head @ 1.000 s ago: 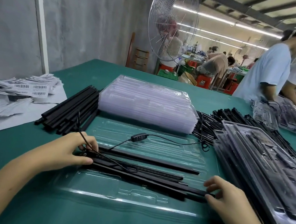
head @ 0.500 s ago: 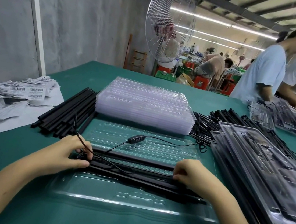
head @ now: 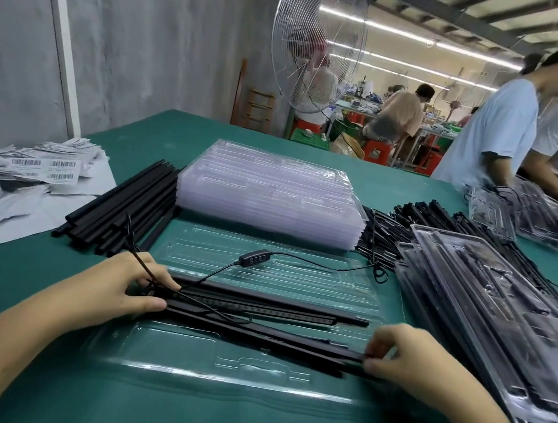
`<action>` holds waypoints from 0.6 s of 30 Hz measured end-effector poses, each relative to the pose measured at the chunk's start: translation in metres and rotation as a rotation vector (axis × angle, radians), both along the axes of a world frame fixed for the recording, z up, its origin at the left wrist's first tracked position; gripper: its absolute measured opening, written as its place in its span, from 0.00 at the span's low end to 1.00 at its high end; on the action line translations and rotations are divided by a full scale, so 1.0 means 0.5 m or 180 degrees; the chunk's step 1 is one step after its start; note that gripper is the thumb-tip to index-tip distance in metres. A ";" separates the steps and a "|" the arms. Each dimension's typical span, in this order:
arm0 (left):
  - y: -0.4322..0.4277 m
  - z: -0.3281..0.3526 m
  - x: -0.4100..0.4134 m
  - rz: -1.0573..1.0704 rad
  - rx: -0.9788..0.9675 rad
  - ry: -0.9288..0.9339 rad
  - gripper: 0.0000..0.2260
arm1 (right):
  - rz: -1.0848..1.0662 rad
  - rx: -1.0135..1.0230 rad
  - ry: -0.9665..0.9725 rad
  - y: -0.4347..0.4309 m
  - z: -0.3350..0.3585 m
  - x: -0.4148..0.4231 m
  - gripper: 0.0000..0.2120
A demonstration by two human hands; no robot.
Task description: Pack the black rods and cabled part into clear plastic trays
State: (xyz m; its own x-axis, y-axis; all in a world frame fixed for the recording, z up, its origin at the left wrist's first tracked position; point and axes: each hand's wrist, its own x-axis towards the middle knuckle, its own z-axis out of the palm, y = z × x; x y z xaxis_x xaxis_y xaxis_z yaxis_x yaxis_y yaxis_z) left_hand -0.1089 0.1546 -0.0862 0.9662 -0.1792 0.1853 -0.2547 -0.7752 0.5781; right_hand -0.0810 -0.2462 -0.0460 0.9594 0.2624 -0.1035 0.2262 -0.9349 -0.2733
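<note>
A: Surroundings? Hands?
B: Empty tray stack (head: 269,193) upper ctr, loose rod pile (head: 123,208) left, packed trays (head: 486,322) right, crowding the open tray (head: 253,374).
A: Hands?
B: Left hand (head: 114,290) pinches rods (head: 259,316) w/ cable (head: 227,268) at left end; right hand (head: 406,359) grips right end. Bare green table (head: 180,418) along bottom edge.

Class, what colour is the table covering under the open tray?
Dark green, seen best in the head view, around the clear tray.

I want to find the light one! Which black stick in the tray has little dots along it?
The middle strip, between the plain black rods; a row of tiny dots runs along it.
</note>
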 end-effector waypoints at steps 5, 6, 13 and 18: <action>0.006 -0.004 0.002 0.0002 -0.0059 0.0071 0.19 | 0.0015 -0.0019 -0.0110 -0.012 0.007 -0.019 0.10; 0.005 -0.005 0.003 -0.0035 -0.0051 0.0074 0.19 | -0.0076 0.0062 -0.0235 -0.010 0.009 -0.017 0.10; 0.007 -0.012 0.003 0.0056 -0.0081 0.0114 0.14 | -0.0427 -0.0028 -0.0436 0.010 -0.019 0.012 0.10; 0.003 -0.007 0.002 0.0075 0.0026 0.0103 0.11 | -0.0422 -0.0140 -0.0454 0.004 -0.024 0.006 0.11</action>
State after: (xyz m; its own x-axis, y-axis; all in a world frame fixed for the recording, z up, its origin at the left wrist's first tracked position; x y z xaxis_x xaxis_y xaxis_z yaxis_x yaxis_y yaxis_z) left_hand -0.1078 0.1562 -0.0897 0.9756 -0.1578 0.1524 -0.2175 -0.7854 0.5795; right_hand -0.0778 -0.2444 -0.0578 0.9910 0.1310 0.0275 0.1339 -0.9694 -0.2056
